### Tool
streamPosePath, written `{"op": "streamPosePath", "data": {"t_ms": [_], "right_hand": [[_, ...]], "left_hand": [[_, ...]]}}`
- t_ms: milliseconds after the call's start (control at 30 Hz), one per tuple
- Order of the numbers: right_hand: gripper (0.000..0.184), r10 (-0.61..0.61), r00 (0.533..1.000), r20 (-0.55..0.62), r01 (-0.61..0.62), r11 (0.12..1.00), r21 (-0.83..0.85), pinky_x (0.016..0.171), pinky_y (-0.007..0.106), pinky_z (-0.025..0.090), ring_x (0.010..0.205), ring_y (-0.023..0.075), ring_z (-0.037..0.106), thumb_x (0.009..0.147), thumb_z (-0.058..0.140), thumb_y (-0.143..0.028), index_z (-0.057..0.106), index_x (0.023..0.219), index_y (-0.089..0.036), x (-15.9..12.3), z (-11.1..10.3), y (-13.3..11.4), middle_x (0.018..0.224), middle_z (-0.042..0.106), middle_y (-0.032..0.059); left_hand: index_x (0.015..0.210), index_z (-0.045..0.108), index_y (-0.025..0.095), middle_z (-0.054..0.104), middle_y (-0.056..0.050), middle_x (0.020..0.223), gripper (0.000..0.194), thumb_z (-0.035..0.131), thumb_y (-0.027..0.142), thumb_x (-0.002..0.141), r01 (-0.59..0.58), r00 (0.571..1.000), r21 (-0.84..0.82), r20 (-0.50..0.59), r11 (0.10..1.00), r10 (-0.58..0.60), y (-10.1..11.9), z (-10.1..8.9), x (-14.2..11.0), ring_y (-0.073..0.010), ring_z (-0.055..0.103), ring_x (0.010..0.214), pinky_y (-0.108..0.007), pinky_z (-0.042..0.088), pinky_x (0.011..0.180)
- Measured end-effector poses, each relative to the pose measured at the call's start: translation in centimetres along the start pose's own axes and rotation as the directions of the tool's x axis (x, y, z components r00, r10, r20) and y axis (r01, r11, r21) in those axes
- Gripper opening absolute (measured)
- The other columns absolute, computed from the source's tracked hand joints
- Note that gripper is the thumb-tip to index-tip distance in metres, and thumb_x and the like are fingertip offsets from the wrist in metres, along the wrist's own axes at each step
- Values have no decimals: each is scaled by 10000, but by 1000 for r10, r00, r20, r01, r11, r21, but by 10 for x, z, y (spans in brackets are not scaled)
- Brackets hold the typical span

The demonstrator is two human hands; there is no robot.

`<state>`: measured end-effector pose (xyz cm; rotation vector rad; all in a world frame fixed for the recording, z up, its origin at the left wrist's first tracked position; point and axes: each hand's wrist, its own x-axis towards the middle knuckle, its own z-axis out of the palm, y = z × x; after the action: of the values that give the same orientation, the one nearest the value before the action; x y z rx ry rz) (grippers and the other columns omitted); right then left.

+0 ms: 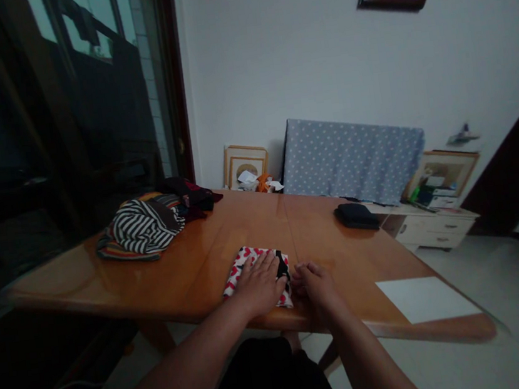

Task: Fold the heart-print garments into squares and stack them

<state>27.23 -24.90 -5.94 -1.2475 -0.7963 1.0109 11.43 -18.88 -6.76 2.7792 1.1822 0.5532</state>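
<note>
A folded white cloth (pixel 282 301) with red hearts and black patches lies near the front edge of the wooden table. My left hand (pixel 261 282) rests flat on top of it, palm down, fingers stretched out. Just beyond the cloth's right edge, my right hand (pixel 315 282) is on the table with its fingers curled in. Whether those fingers pinch anything is hidden from this angle.
A heap of striped and dark clothes (pixel 147 227) lies on the table's left. A dark folded item (pixel 355 215) sits toward the back right, and a white sheet (pixel 426 298) at the front right. A polka-dot cover (pixel 354 157) stands behind the table (pixel 195 284).
</note>
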Motion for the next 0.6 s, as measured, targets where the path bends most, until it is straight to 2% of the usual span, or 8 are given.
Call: {"op": "streamPosePath", "data": {"t_ms": [100, 200, 300, 400, 467, 600], "right_hand": [[313, 18, 999, 34, -16, 998, -56, 470, 223, 407, 502, 110, 530, 721, 696, -446, 540, 832, -199, 1, -5, 0, 634, 580, -22], [300, 18, 999, 30, -14, 992, -122, 476, 226, 421, 522, 123, 562, 727, 684, -400, 558, 904, -194, -1, -8, 1, 649, 607, -13], [323, 41, 999, 4, -40, 990, -133, 468, 227, 418, 511, 128, 567, 731, 691, -377, 553, 964, -200, -3, -6, -1, 651, 620, -15], [332, 64, 998, -5, -65, 988, -138, 458, 228, 410, 501, 133, 570, 736, 699, -356, 549, 993, -207, -3, -2, -4, 645, 627, -15], [328, 69, 997, 15, -66, 989, -133, 459, 230, 413, 509, 141, 578, 748, 681, -337, 548, 1020, -211, -3, -1, -5, 639, 626, -18], [341, 107, 994, 32, -104, 990, -98, 448, 210, 384, 499, 129, 559, 741, 630, -272, 545, 1067, -214, -2, 4, -6, 615, 606, -39]], "left_hand": [[1550, 376, 223, 308, -92, 1648, 614, 304, 523, 1018, -8, 1000, 3, 7, 1000, 8, 1, -2, -1, -282, 215, 1535, -537, 136, 1222], [1502, 439, 231, 390, -107, 1602, 563, 350, 503, 1017, -12, 998, 3, -56, 1000, 12, 4, -6, -4, -298, 303, 1485, -530, 192, 1199], [1395, 542, 235, 544, -128, 1435, 478, 408, 485, 1011, -32, 987, -1, -157, 1000, 31, 8, -12, -7, -312, 449, 1337, -510, 307, 1128], [1347, 571, 236, 605, -121, 1308, 451, 433, 495, 1005, -75, 982, -27, -176, 997, 70, 10, -18, -13, -299, 517, 1218, -487, 368, 1069], [1383, 543, 232, 598, -124, 1331, 551, 474, 585, 965, -127, 982, -47, -150, 991, 118, 9, -20, -18, -312, 512, 1238, -492, 364, 1079], [1471, 458, 193, 492, -168, 1491, 931, 626, 770, 759, -195, 977, -59, -104, 979, 189, 2, -16, -26, -388, 417, 1373, -536, 318, 1135]]}}
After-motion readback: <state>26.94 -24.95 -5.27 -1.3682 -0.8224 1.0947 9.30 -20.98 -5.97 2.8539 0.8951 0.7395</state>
